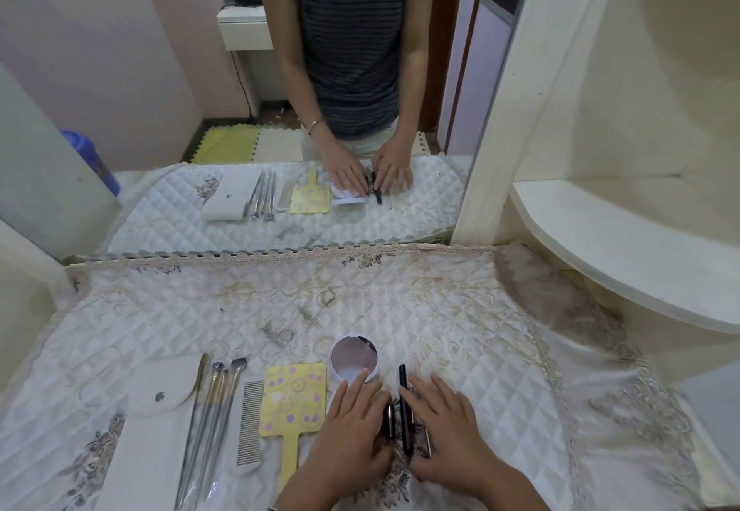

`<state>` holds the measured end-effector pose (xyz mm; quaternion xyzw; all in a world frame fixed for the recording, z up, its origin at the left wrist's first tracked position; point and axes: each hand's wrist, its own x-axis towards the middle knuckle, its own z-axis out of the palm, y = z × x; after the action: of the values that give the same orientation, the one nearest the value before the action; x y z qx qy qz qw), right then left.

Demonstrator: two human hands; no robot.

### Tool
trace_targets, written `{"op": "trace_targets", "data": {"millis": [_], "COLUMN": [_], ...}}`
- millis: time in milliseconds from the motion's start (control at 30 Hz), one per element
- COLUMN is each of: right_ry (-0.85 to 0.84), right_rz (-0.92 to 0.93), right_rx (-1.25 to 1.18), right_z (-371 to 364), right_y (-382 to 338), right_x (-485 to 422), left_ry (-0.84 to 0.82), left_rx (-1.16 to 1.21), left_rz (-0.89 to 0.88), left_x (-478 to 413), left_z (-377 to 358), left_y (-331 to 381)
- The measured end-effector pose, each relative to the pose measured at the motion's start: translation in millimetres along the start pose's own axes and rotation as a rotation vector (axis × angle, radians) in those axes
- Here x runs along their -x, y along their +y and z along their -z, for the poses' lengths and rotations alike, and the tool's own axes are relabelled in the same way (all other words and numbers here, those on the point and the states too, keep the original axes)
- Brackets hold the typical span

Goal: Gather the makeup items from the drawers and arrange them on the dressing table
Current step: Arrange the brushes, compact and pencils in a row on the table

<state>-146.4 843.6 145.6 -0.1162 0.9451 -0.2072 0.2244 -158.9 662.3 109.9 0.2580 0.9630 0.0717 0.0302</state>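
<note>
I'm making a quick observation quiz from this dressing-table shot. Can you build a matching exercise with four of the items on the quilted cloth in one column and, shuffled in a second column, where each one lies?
Column 1
1. white pouch
2. comb
3. yellow hand mirror
4. round compact

Column 2
A. just beyond the left hand's fingertips
B. farthest left in the row
C. between the comb and the left hand
D. between the brushes and the yellow hand mirror

Pairs: 1-B, 2-D, 3-C, 4-A
</note>
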Motion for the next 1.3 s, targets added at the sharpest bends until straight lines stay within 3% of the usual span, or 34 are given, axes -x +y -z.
{"op": "trace_targets", "data": {"millis": [100, 167, 300, 367, 433, 533, 733, 1033, 1300], "right_ry": [-0.031, 0.088, 0.033, -0.033, 0.077, 0.066, 0.396, 0.275, 0.274], "right_rz": [0.033, 0.092, 0.037, 0.04, 0.106, 0.067, -0.211, -0.348, -0.327], "right_rx": [0.06, 0.199, 0.331, 0.265, 0.143, -0.068, -0.243, -0.44, -0.548], "right_z": [5, 0, -14, -7, -7, -2, -10, -15, -9], "right_y": [7, 12, 18, 11, 10, 11, 9, -3, -2], "right_x": [-4, -3, -2, 4, 6, 11, 9, 6, 11], "left_ry": [-0.002, 0.014, 0.034, 0.035, 0.037, 0.042, -0.037, -0.036, -0.022], "left_rx": [-0.021, -0.011, -0.003, -0.009, -0.006, 0.028, 0.074, 0.022, -0.012], "left_rz": [0.025, 0.044, 0.083, 0.091, 0.084, 0.055, -0.029, 0.005, 0.014], "left_x": [3, 6, 12, 14, 15, 15, 11, 12, 14], "left_z": [0, 1, 3, 3, 4, 1, -3, -9, -4], "left_y": [-1, -2, -3, -3, -2, 2, 17, 26, 29]}}
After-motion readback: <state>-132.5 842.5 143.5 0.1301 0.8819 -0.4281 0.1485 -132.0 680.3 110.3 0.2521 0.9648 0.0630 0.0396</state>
